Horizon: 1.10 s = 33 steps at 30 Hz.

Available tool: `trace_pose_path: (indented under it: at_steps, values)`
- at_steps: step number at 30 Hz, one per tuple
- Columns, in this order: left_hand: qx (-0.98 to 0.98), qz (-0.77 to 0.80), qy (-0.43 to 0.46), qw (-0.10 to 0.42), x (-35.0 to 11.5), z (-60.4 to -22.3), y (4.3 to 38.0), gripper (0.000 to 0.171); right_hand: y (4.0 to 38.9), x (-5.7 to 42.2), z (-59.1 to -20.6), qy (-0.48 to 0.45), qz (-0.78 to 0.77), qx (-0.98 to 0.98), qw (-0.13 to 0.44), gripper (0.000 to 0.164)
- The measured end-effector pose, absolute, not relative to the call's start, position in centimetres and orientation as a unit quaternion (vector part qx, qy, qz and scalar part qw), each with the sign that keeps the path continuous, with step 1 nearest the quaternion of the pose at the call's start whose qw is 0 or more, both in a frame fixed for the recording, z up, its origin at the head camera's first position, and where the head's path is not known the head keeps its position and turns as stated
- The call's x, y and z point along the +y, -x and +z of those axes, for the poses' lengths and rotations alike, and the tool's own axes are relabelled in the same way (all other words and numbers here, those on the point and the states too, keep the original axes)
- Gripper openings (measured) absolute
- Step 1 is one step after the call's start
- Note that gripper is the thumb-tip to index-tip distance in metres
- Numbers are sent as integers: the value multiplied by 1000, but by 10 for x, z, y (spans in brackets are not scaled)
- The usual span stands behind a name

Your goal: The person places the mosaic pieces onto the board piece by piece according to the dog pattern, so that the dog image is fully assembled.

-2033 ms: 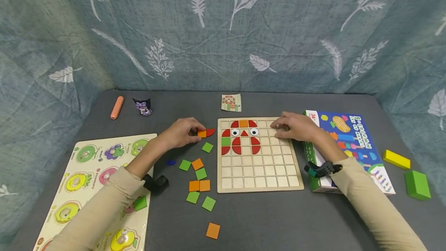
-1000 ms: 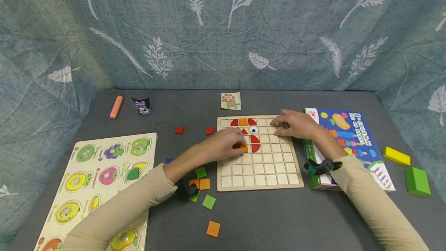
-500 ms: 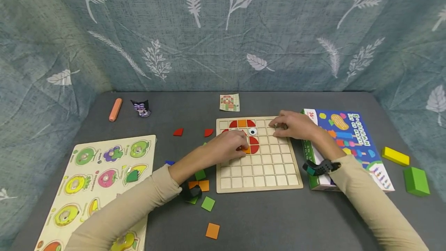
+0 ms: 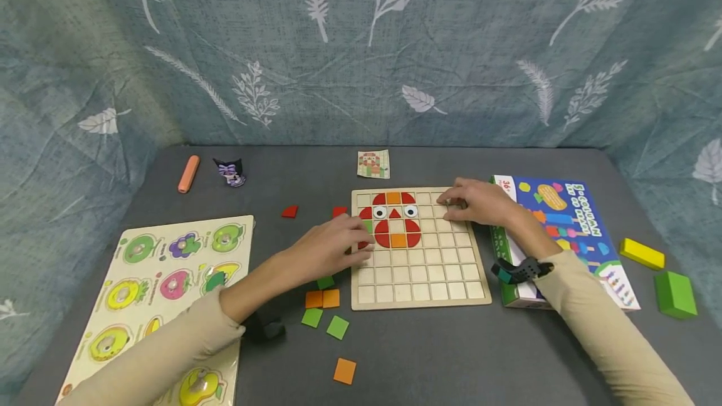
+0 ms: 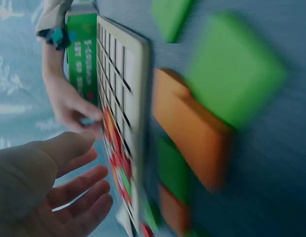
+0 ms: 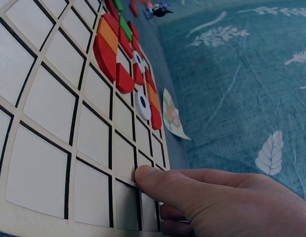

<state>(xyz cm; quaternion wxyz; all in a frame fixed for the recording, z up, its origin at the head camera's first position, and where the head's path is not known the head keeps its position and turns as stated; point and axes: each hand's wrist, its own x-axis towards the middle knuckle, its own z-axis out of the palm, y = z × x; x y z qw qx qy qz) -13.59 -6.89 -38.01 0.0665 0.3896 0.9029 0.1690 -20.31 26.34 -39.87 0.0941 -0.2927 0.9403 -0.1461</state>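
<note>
Near the left hand [image 5: 42,180], a gridded board [image 5: 137,103] is flanked by blurred green tiles [image 5: 234,69] and orange tiles [image 5: 192,131]; the right hand [image 5: 71,103] is seen far off.

Soft, even, muted light covers the grey table [image 4: 429,356] in the mostly sharp head view, with a faint shadow beside the right sleeve [image 4: 609,324]. The left-wrist view is bluish, its nearest green tile [image 5: 237,69] and orange tile [image 5: 192,133] blurred. The right-wrist view is dim; the board [image 6: 42,168] looks bowed, shadowed near the right hand [image 6: 227,202].
</note>
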Motion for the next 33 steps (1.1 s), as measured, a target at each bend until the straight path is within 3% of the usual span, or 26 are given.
trace_pose_path:
  at_steps: [11, 33]
  values:
    - [937, 181, -287, 81, -169, -373, 107, 23, 203, 263, -399, 294, -152, 939, 94, 34]
    - [923, 218, -304, 91, -170, -388, 103, 24, 202, 263, -397, 298, -152, 938, 86, 33]
